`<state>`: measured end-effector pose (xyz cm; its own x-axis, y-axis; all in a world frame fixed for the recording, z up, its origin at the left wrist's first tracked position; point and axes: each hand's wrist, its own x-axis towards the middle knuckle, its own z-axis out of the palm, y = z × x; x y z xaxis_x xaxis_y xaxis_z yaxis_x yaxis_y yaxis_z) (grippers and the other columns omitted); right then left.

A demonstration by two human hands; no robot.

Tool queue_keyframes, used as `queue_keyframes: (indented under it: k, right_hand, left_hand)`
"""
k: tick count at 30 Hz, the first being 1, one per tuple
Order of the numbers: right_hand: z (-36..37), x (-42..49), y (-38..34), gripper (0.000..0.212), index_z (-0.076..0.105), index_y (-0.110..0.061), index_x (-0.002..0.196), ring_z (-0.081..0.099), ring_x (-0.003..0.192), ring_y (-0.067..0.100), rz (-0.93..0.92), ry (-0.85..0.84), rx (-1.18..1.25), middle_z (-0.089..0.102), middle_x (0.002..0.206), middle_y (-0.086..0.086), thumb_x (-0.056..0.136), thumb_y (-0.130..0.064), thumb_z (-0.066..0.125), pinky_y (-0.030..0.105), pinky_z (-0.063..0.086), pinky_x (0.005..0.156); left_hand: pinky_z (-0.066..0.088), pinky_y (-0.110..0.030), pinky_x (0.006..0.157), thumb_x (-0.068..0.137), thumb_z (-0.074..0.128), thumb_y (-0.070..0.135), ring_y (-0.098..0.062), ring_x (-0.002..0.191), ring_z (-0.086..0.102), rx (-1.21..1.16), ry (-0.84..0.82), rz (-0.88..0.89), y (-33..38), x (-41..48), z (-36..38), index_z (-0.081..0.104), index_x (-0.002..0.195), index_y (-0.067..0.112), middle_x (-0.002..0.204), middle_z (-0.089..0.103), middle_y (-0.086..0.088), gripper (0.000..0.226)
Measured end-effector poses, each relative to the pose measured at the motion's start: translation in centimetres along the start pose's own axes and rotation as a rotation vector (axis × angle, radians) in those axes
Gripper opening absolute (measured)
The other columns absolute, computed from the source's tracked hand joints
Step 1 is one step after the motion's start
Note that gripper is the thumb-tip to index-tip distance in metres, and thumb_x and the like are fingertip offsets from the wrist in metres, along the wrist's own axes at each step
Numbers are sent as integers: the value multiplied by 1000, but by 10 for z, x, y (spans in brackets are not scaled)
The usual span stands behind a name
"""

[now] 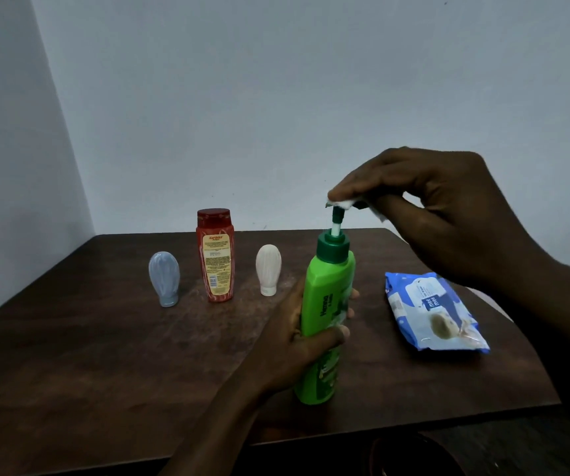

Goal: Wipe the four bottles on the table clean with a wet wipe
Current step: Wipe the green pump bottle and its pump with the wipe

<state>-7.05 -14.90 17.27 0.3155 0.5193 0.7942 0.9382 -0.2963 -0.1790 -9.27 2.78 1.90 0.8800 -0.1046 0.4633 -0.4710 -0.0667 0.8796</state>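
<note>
Head view: found the left hand [297,341] wrapped round the middle of the green bottle [328,297], thumb laid across the printed front, fingertips just visible past the far side. Saw that bottle close to upright near the front of the bench [87,355]; could not tell whether its base touched the wood. Noted smooth, glossy plastic, a tall flattened body with a sloped shoulder, a darker green collar and a thin white pump stem [334,230] raised from it. Found the right hand [448,214] above, thumb and forefinger pinching a small crumpled white wet wipe [340,203] against the top of the pump head, other fingers loosely curled behind. Saw, right of the bottle, a soft blue-and-white wipes pack [431,310] lying flat, its film shiny and creased. Counted three more standing apart in a row farther back on the left: a ribbed, egg-shaped white bottle [268,266] cap down, a tall red bottle [215,259] with a yellow label and flat cap, a ribbed, egg-shaped grey-blue bottle [164,276] cap down. Noted dark wood grain, scuffed pale near the middle.
</note>
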Motion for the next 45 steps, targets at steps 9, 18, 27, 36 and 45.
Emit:
queue_keyframes:
  k: [9,18,27,36,45]
  right_hand:
    - [-7,-21,4,33,77,-24,100,71,95,7,205,189,166,76,98,-11,89,3,61,25,55,84]
    - [4,-15,-29,30,79,-15,99,68,96,13,-205,25,-73,73,101,-3,88,10,68,32,53,79]
    - [-11,-38,-6,20,78,-17,92,72,93,12,28,75,80,75,95,-5,91,-2,65,23,51,81]
    - [-7,-10,-31,18,76,-13,101,72,94,16,53,-37,345,75,98,-3,91,-1,66,28,56,79]
    - [-1,-7,-20,26,80,-10,91,74,92,18,469,-149,712,78,96,7,83,5,60,21,57,78]
  left_hand:
    - [54,-27,93,85,68,15,-18,114,66,74,4,71,3,-11,-12,55,132,12,119,69,5,48]
    - [55,-36,96,86,68,15,-24,115,65,191,6,129,9,-13,-19,58,129,19,120,68,3,45]
    - [53,-23,93,86,70,2,-17,114,66,212,14,140,10,-17,-25,56,131,10,120,69,7,47]
    - [52,-25,96,86,68,2,-20,117,65,178,-8,125,11,-16,-22,55,133,6,124,68,3,49]
    - [50,-17,95,87,67,2,-12,117,64,161,-28,115,12,-18,-26,55,132,5,122,68,9,47]
